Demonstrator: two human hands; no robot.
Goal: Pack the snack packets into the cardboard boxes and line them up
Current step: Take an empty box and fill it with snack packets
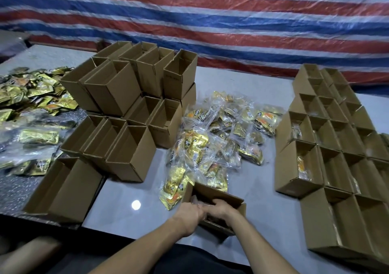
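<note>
Settling contents flat in the cardboard box [228,198], apparently, with left hand [188,213] and right hand [221,208] side by side, keeping corners square; fingers buried inside, grip impossible to tell.

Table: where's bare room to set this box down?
Bare table lies front-left, between the box being packed and the empty boxes. A strip runs between the packet pile and the right box rows. The far left is crowded with packets.
</note>
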